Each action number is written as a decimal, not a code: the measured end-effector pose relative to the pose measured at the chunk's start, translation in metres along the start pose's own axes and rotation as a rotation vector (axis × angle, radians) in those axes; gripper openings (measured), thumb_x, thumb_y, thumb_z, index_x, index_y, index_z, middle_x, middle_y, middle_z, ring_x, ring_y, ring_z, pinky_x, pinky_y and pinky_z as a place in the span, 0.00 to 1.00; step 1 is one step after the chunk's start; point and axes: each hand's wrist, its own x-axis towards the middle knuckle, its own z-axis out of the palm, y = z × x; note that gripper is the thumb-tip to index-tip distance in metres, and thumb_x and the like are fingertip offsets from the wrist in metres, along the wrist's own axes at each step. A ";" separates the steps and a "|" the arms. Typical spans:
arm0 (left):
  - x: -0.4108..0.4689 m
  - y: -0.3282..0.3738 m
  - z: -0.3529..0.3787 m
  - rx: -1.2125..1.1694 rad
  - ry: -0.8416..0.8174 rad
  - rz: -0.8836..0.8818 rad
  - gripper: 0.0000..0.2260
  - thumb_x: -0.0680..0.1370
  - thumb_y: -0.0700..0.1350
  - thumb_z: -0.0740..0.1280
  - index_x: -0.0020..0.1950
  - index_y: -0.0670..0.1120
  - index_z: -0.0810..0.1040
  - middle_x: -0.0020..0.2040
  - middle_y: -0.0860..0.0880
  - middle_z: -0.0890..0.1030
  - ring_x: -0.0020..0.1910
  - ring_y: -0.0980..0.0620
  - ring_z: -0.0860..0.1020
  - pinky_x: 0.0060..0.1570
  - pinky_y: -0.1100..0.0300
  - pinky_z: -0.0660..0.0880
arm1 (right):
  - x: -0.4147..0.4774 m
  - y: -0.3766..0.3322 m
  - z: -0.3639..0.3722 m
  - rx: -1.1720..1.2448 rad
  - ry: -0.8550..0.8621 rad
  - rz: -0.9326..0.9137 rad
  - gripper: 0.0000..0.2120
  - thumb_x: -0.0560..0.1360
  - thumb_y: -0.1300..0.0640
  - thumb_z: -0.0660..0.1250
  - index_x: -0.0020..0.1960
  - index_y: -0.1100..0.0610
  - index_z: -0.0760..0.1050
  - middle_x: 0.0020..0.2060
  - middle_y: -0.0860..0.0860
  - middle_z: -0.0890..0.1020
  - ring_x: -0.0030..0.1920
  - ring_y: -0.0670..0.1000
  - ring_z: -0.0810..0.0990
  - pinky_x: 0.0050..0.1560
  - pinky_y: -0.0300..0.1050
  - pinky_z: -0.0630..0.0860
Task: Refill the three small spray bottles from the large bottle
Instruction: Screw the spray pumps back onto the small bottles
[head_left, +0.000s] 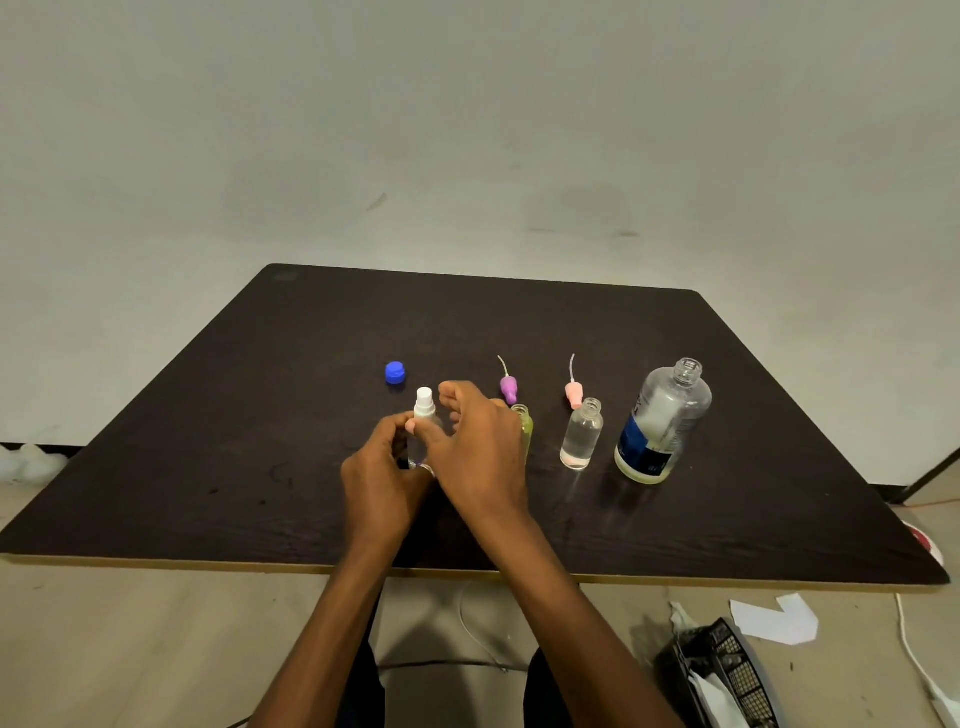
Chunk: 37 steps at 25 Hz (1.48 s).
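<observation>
Obs.: person at the dark wood-grain table (208, 441), both hands on one item at centre frame.

Item: small clear plastic spray bottle (415, 449), upright, with a white pump head (424, 401) on its neck. I cannot tell whether its base rests on the table.

Left hand (382, 483): fingers curled round the bottle's lower body.
Right hand (480, 449): thumb across the collar under the white pump head, fingers arched behind. It reads as a pinch at the collar, but contact on the far side is hidden.

Row to the right of the hands:
- Yellow-green small bottle (525, 428), uncapped, half hidden by the right hand.
- Small clear open bottle (582, 436), holding clear liquid.
- Large clear bottle with a blue-and-white label (662, 423), neck open, only a shallow layer at its base.

Behind the row lie a purple spray head (508, 388) and a pink spray head (573, 392), each with a dip tube. A blue cap (395, 373) sits up and left of the hands.

Handling (judgement):
- The spray bottle looks light, smooth and thin-walled, and would likely flex if squeezed. Steady it low on the body and turn at the collar, not the nozzle tip.
- The large bottle is probably light now; take it round the labelled waist.
- The narrow necks make spills likely.
</observation>
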 end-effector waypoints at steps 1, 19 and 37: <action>0.000 0.001 -0.001 0.010 -0.006 0.008 0.22 0.69 0.38 0.78 0.60 0.53 0.79 0.48 0.58 0.83 0.43 0.71 0.79 0.41 0.74 0.76 | 0.002 -0.003 -0.007 0.005 0.013 -0.008 0.19 0.72 0.49 0.73 0.60 0.53 0.77 0.51 0.49 0.83 0.50 0.46 0.79 0.48 0.44 0.79; -0.051 0.059 0.048 0.004 -0.135 0.120 0.40 0.74 0.57 0.73 0.80 0.52 0.57 0.78 0.53 0.63 0.76 0.56 0.62 0.68 0.63 0.62 | 0.124 0.039 -0.062 -0.479 -0.348 -0.067 0.10 0.72 0.51 0.72 0.49 0.56 0.82 0.44 0.53 0.84 0.43 0.51 0.82 0.49 0.46 0.80; -0.030 0.047 0.072 -0.037 -0.210 0.063 0.16 0.80 0.47 0.69 0.66 0.50 0.71 0.54 0.54 0.80 0.53 0.57 0.78 0.53 0.61 0.76 | 0.139 0.057 -0.029 -0.716 -0.539 0.000 0.05 0.72 0.60 0.70 0.43 0.58 0.74 0.45 0.57 0.81 0.42 0.55 0.79 0.45 0.50 0.80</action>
